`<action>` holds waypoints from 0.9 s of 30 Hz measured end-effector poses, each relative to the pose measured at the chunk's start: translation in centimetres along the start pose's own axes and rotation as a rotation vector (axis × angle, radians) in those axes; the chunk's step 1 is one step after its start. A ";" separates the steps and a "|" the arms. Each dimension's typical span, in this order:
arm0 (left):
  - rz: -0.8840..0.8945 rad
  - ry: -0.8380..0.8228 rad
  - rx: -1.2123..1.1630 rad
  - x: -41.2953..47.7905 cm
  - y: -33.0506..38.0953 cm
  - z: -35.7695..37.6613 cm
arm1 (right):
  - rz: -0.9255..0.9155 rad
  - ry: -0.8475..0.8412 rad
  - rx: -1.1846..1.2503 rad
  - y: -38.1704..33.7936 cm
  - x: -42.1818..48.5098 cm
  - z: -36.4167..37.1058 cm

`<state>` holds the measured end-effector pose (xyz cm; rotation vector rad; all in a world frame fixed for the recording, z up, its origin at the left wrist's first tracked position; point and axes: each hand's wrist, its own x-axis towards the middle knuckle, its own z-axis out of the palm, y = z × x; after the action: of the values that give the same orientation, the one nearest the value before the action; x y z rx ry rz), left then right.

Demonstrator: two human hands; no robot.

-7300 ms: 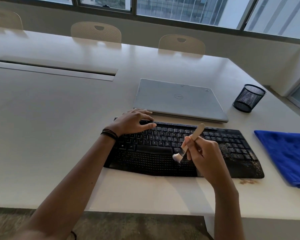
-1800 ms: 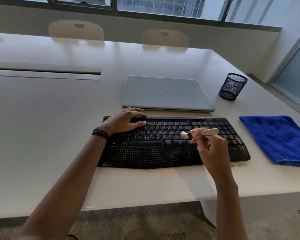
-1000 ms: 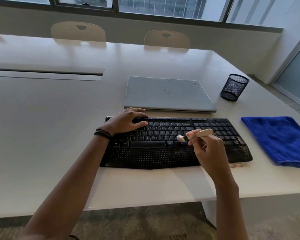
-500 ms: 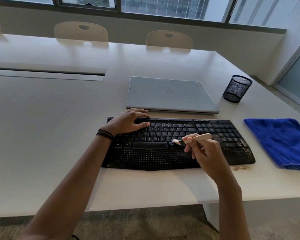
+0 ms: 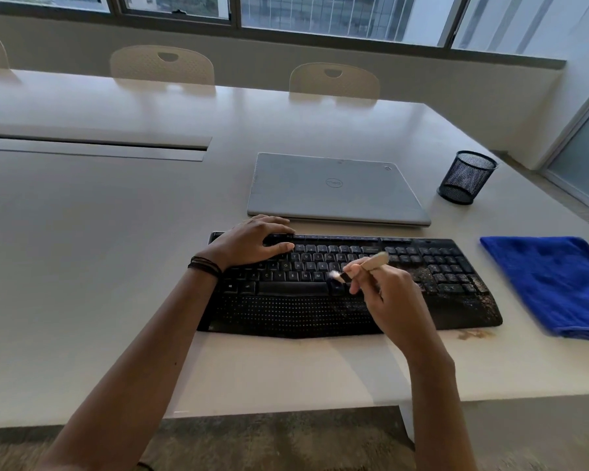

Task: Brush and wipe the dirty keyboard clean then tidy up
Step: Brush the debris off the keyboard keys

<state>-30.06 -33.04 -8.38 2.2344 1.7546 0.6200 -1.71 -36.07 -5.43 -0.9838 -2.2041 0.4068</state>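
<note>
The black keyboard (image 5: pixel 303 307) lies mid-frame on the white bench (image 5: pixel 82 266), with grit speckled over its right end. The left hand (image 5: pixel 249 241) rests flat on the upper-left keys, fingers straight. The right hand (image 5: pixel 388 294) pinches a small pale brush (image 5: pixel 374 261). Its bristles point left, low over the keys by the space bar's right end. A blue cloth (image 5: pixel 551 283) lies at the frame's right edge.

Your brush (image 5: pixel 376 260): motion-blurred, bristles perhaps touching the keyboard (image 5: pixel 286 307), whose upper-left corner hides beneath your left hand (image 5: pixel 252 243). Your blue cloth (image 5: pixel 551 283): right side cut off.
</note>
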 end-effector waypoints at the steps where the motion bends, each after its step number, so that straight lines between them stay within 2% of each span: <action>1: -0.003 -0.001 0.002 0.0 0.0 0.0 | 0.007 0.008 -0.018 -0.1 0.1 -0.3; 4: -0.012 -0.001 0.007 0.0 0.1 0.0 | -0.015 0.039 -0.044 -0.4 0.4 -0.3; 8: -0.017 -0.003 0.015 0.0 0.1 0.1 | -0.008 -0.016 -0.030 -0.3 0.3 0.1; 13: -0.018 -0.007 0.014 0.0 0.0 0.1 | -0.011 0.025 0.123 -1.1 0.3 0.0; 19: -0.016 -0.014 0.016 0.0 0.1 0.0 | -0.005 -0.013 0.085 -0.9 0.2 1.0; 24: -0.013 -0.009 0.027 -0.1 0.2 -0.1 | -0.041 0.062 0.133 -0.9 0.1 0.7; 27: -0.015 -0.011 0.034 -0.2 0.2 -0.2 | -0.038 0.059 0.082 -0.6 0.1 1.1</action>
<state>-29.99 -33.24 -8.19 2.2402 1.7882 0.5787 -2.82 -36.47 -5.83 -0.8980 -2.1321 0.4416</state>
